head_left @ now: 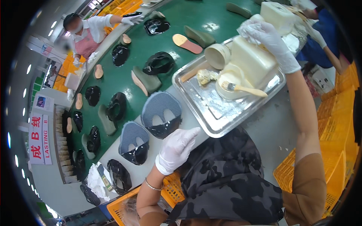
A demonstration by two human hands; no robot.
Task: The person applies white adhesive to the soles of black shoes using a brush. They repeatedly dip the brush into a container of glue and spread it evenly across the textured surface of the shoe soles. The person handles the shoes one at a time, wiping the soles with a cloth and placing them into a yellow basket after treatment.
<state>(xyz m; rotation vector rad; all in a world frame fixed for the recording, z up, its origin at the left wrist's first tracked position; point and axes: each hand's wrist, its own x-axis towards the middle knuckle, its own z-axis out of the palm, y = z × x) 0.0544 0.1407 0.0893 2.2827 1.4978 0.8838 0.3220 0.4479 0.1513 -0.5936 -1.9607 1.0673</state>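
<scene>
My right hand (266, 39), in a white glove, is over the white plastic jug (252, 56) in the metal tray (211, 126). Its fingers are bunched together; what they grip is hidden. Near the tray's front edge my gloved left hand (176, 150) has its fingers pressed together, with nothing showing between them. Just left of it lie two shoe uppers of blue-grey mesh and shiny black material, a larger-looking one (161, 109) and another (134, 141). A wooden-handled brush (249, 90) rests across a white cup (228, 92). Behind that cup is a beige round cup (217, 56).
A green conveyor belt (128, 83) carries black uppers (159, 63), grey-green shoe lasts (146, 81) and insoles (187, 43). Co-workers stand across the belt (87, 37) and at the right (326, 41). Yellow crates (328, 173) stand at my right; another crate (124, 207) is below my left arm.
</scene>
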